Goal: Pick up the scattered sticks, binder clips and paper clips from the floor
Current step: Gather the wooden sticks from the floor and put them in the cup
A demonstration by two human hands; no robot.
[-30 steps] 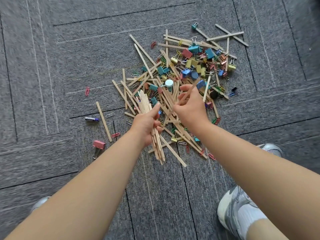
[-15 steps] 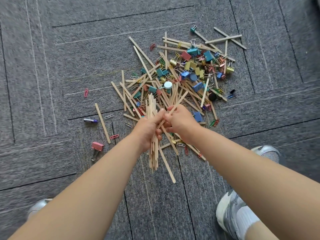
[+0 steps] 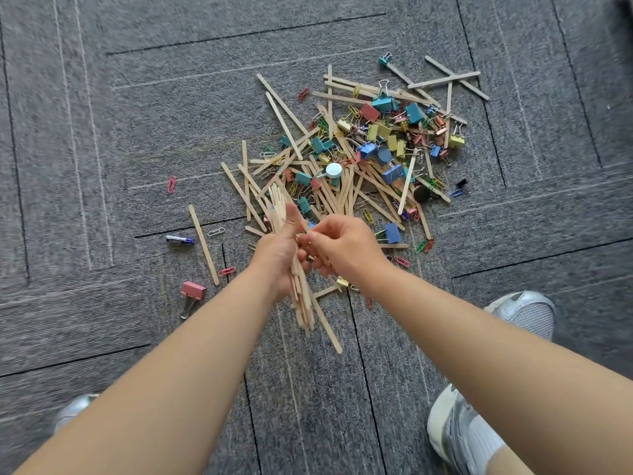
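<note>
On the grey carpet [image 3: 102, 132] at the left, 1 lone stick [image 3: 203, 245] lies flat, its long axis running away from the person with the far end leaning left. A pink binder clip [image 3: 193, 292] sits just below it. The left hand [image 3: 277, 258] grips a bundle of sticks [image 3: 302, 299], fingers wrapped round its middle and thumb raised along it. The bundle stands nearly lengthwise: its far ends point toward the pile [image 3: 359, 159] and its near ends fan out below the palm. The right hand [image 3: 342, 250] meets it from the right, curled fingertips touching the bundle. Whether they pinch a stick cannot be told. The pile lies just beyond both hands.
</note>
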